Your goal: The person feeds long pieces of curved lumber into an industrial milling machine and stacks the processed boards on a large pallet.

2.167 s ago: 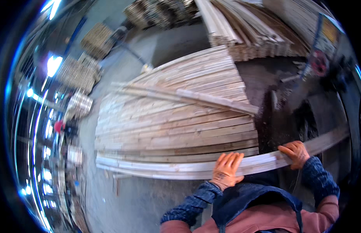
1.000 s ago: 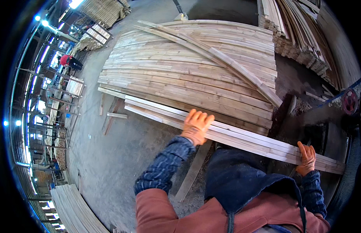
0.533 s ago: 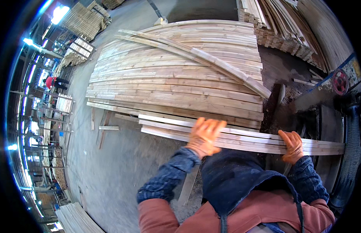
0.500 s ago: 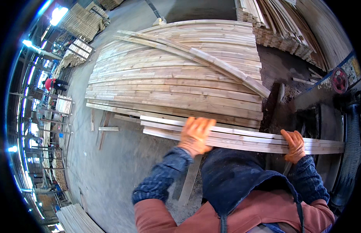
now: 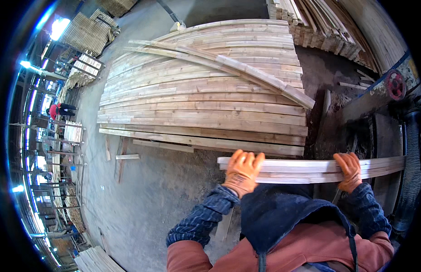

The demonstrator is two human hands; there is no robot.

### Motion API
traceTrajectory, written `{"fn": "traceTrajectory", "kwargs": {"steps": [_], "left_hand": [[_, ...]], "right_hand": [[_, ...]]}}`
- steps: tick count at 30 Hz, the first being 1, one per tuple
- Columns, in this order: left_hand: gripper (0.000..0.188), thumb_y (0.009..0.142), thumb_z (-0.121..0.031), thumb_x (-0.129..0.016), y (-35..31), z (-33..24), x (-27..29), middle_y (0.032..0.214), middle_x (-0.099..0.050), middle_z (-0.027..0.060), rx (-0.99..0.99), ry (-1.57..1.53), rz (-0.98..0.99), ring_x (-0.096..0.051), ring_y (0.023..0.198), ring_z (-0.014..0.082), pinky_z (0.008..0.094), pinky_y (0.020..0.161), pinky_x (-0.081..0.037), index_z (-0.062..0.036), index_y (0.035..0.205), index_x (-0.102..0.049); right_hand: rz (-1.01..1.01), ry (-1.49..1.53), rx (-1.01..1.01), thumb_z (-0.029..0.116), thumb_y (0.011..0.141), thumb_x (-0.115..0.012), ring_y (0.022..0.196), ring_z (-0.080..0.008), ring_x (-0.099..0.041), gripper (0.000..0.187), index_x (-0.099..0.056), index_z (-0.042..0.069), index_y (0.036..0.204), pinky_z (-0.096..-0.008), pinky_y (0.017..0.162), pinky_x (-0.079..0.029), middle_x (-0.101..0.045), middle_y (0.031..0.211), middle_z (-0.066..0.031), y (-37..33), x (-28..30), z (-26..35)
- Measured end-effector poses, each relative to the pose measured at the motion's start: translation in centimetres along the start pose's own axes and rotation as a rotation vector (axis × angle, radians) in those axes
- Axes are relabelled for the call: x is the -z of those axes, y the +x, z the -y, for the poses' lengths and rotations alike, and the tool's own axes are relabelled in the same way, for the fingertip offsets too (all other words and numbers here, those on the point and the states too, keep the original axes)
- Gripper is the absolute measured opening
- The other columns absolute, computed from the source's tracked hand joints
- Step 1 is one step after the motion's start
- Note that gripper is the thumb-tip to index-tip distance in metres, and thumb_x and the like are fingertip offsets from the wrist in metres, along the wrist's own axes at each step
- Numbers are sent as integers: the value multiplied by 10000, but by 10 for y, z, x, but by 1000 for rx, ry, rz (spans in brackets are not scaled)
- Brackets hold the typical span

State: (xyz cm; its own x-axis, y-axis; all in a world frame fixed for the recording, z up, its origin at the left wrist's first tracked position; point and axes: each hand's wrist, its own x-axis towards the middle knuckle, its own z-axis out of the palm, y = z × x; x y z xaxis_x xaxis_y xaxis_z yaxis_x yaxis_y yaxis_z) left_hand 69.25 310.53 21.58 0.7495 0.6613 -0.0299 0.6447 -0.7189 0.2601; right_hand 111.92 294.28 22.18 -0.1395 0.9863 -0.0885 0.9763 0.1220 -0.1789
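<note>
Several pale wooden strips (image 5: 301,171) lie side by side in front of me, their left ends almost even. Close to those ends, my left hand (image 5: 243,173), in an orange glove, is closed over the strips with its fingers across the far edge. My right hand (image 5: 348,172), gloved the same way, grips them further right. Their right ends meet a dark machine (image 5: 412,177). Just beyond the strips is a broad stack of boards (image 5: 201,102), with two long battens (image 5: 251,71) lying slantwise on top.
A red handwheel (image 5: 396,85) sits on the machine at the right. More timber is piled at the far right (image 5: 319,38). Wood offcuts (image 5: 127,157) lie on the concrete floor to the left. Far left, a person in red (image 5: 61,110) bends near some racks.
The strips have slid to the right, toward the machine, so their left ends now lie just past my left hand. Both hands still hold them and have shifted slightly right.
</note>
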Motion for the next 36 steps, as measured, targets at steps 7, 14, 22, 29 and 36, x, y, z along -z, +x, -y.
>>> {"fn": "traceTrajectory", "kwargs": {"steps": [7,14,22,29,36], "left_hand": [[917,741,-415,-848,42,-50,5,1342,-619,167,-203,-393,81,-585,1241,379,505,1114,-447,-101,1531,-504],[522,960,-134,-763,89,17,-81,1110,-752,108,80,-1419,151,-726,1009,201,348,912,-594,-71,1447,-584],[468,1047,-337,-616,1,246,-375,1400,-638,106,959,-1859,49,-569,1369,363,509,1044,-485,-124,1455,-530],[829,1027,-664,-540,55,334,-310,1717,-331,128,1518,-1707,-99,-311,1584,302,468,1225,-315,-231,1681,-274],[922,995,-717,-556,110,418,-348,1641,-402,147,1588,-1798,-225,-383,1500,317,465,1255,-297,-62,1612,-357]], "right_hand": [[29,49,113,108,419,-845,1121,-386,-670,1053,-553,111,1430,-563,1024,-497,-682,1210,-162,22,16,26],[435,447,-429,281,733,-888,1249,-370,-673,803,-612,32,1444,-473,1140,-496,-680,1357,-223,-6,57,-47],[389,1003,-650,433,962,-751,1341,-305,-608,742,-522,-7,1514,-415,1169,-459,-629,1450,-212,170,-97,-94],[165,715,-1045,612,888,-740,1497,-383,-443,973,-441,-2,1580,-458,1241,-356,-486,1603,-222,243,-315,-165],[78,922,-1041,408,858,-873,1432,-283,-512,1018,-333,23,1629,-407,1208,-391,-529,1573,-165,215,-462,-171]]}}
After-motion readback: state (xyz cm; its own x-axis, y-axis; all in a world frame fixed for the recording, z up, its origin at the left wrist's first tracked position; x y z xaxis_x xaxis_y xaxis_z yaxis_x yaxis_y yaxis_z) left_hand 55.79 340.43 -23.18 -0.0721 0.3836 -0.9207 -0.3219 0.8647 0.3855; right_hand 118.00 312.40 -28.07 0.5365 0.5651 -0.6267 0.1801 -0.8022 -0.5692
